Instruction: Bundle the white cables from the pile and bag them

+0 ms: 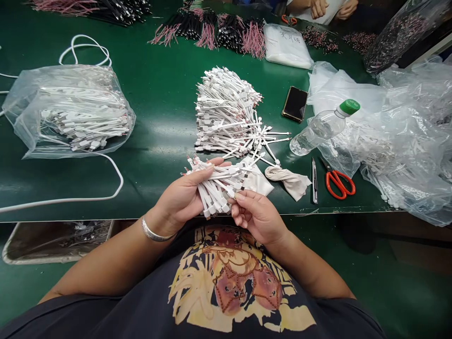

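Note:
A bundle of short white USB cables lies across the palm of my left hand, the thumb closed over it. At the bundle's lower right end, my right hand pinches one cable's plug between thumb and fingers. The cables have flat plugs on one end and thin reddish wire ends on the other. Just beyond my hands rests a large heap of the same white cables on the green table. A few loose cables fan out at its right side. A crumpled cloth sits right of my right hand.
To the right are a utility knife, red-handled scissors, a water bottle, a phone and plastic bags. A bag of cables lies left. Black-and-pink wire bundles and another person's hands are at the back.

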`<state>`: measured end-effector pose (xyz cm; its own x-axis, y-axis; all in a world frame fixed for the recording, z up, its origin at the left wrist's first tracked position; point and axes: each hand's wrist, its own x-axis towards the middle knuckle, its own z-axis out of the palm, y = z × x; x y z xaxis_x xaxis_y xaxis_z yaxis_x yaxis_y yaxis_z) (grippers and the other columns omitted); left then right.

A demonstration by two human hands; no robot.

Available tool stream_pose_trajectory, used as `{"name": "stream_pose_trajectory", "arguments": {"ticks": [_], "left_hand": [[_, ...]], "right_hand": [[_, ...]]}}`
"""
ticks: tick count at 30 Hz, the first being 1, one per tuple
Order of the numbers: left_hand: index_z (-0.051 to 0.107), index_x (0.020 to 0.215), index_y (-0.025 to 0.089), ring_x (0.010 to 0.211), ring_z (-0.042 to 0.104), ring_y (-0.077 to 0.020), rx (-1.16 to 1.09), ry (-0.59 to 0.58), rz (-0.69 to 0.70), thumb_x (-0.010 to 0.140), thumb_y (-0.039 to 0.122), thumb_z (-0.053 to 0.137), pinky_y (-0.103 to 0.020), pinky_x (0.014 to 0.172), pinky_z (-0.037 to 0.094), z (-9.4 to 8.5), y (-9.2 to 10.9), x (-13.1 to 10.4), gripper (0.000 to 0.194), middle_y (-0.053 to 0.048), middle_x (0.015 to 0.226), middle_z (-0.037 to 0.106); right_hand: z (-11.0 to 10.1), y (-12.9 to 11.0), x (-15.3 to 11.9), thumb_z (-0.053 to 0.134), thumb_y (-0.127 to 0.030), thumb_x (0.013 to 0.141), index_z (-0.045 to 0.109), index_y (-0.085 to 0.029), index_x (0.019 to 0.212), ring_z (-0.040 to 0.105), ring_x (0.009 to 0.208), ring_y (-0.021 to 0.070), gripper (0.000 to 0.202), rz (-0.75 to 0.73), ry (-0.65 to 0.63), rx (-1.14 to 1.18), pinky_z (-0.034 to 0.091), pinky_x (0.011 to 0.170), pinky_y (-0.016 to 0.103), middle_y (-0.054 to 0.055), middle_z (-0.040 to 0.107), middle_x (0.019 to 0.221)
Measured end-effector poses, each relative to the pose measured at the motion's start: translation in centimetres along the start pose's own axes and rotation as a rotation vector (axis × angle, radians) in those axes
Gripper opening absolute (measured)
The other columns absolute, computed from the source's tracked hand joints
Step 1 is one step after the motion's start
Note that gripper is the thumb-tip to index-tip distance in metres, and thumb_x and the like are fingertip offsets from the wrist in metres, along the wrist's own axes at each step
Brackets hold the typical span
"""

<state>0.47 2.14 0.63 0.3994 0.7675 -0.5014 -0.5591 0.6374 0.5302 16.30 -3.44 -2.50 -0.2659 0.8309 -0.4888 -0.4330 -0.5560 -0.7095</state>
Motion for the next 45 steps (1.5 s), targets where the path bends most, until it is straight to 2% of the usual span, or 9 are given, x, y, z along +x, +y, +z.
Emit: {"name": "stream_pose_trajectory", "arguments": {"ticks": [5,12,23,29,31,36,39,42,45], "left_hand": [[0.062,0.111,0.016,0.095,0.065,-0.0198,-0.004,-0.050,0.049,0.083,0.012,0.052,-0.036,0.090,0.052,0.2,0.1,0.0,0.030,-0.008,0.114,0.065],[0.063,0.109,0.015,0.098,0.064,-0.0191,-0.046,-0.055,0.072,0.085,0.012,0.051,-0.037,0.095,0.049,0.5,-0.4,0.0,0.027,-0.007,0.116,0.066],[0.062,0.112,0.016,0.100,0.064,-0.0209,-0.028,-0.048,0.050,0.085,0.012,0.051,-0.041,0.094,0.050,0.3,-0.2,-0.1,0.029,-0.007,0.121,0.063],[0.062,0.111,0.016,0.099,0.064,-0.0213,-0.017,-0.076,0.061,0.084,0.012,0.052,-0.044,0.098,0.047,-0.1,-0.3,0.3,0.028,-0.007,0.121,0.063],[0.062,0.110,0.016,0.099,0.064,-0.0210,-0.023,-0.074,0.062,0.085,0.012,0.051,-0.044,0.097,0.047,-0.2,-0.4,0.4,0.028,-0.006,0.120,0.063],[0.062,0.109,0.016,0.099,0.063,-0.0200,-0.038,-0.051,0.059,0.086,0.012,0.049,-0.040,0.094,0.050,-0.3,-0.5,0.4,0.027,-0.006,0.118,0.064],[0.063,0.109,0.016,0.100,0.063,-0.0196,-0.041,-0.054,0.056,0.086,0.012,0.049,-0.038,0.092,0.051,-0.2,-0.5,0.5,0.027,-0.005,0.117,0.064],[0.063,0.108,0.016,0.100,0.063,-0.0192,-0.042,-0.057,0.062,0.086,0.012,0.049,-0.036,0.089,0.053,-0.2,-0.5,0.5,0.027,-0.005,0.117,0.064],[0.063,0.108,0.016,0.096,0.064,-0.0196,-0.024,-0.078,0.064,0.086,0.012,0.049,-0.035,0.085,0.054,-0.3,-0.4,0.5,0.027,-0.005,0.117,0.064]], "right_hand": [[0.2,0.5,-0.2,0.071,-0.041,0.072,0.059,-0.018,0.084,0.052,0.049,0.0066,0.028,-0.199,0.059,-0.134,0.036,0.037,0.014,-0.003,0.060,0.064],[0.3,1.1,-0.1,0.066,-0.042,0.076,0.061,-0.017,0.080,0.052,0.052,0.0082,0.026,-0.104,-0.137,-0.231,0.038,0.038,0.016,0.000,0.058,0.066],[0.2,-0.3,-1.0,0.073,-0.033,0.071,0.061,-0.015,0.073,0.046,0.044,0.0047,0.021,-0.113,-0.039,-0.259,0.035,0.039,0.015,-0.003,0.059,0.057],[0.2,-0.4,-1.2,0.071,-0.038,0.072,0.061,-0.016,0.073,0.054,0.049,0.0077,0.025,-0.105,-0.021,-0.303,0.035,0.039,0.017,0.001,0.065,0.068],[0.2,-0.2,-1.2,0.069,-0.039,0.074,0.061,-0.016,0.075,0.053,0.051,0.0088,0.024,-0.167,0.002,-0.376,0.036,0.042,0.018,0.000,0.063,0.066],[0.3,-0.1,-1.4,0.061,-0.030,0.082,0.061,-0.016,0.071,0.047,0.059,0.0098,0.018,-0.559,0.098,-0.786,0.039,0.056,0.023,-0.001,0.052,0.062],[0.3,-0.1,-1.5,0.060,-0.026,0.083,0.062,-0.016,0.073,0.046,0.060,0.0098,0.014,-0.681,0.121,-0.925,0.038,0.059,0.024,-0.001,0.053,0.063],[0.2,-0.2,-1.5,0.060,-0.028,0.083,0.064,-0.016,0.074,0.048,0.060,0.0098,0.016,-0.620,0.107,-0.852,0.040,0.059,0.023,-0.001,0.055,0.064],[0.1,-0.2,-1.2,0.058,-0.035,0.084,0.066,-0.016,0.077,0.054,0.058,0.0098,0.022,-0.372,0.037,-0.575,0.040,0.050,0.021,0.002,0.062,0.068]]}}
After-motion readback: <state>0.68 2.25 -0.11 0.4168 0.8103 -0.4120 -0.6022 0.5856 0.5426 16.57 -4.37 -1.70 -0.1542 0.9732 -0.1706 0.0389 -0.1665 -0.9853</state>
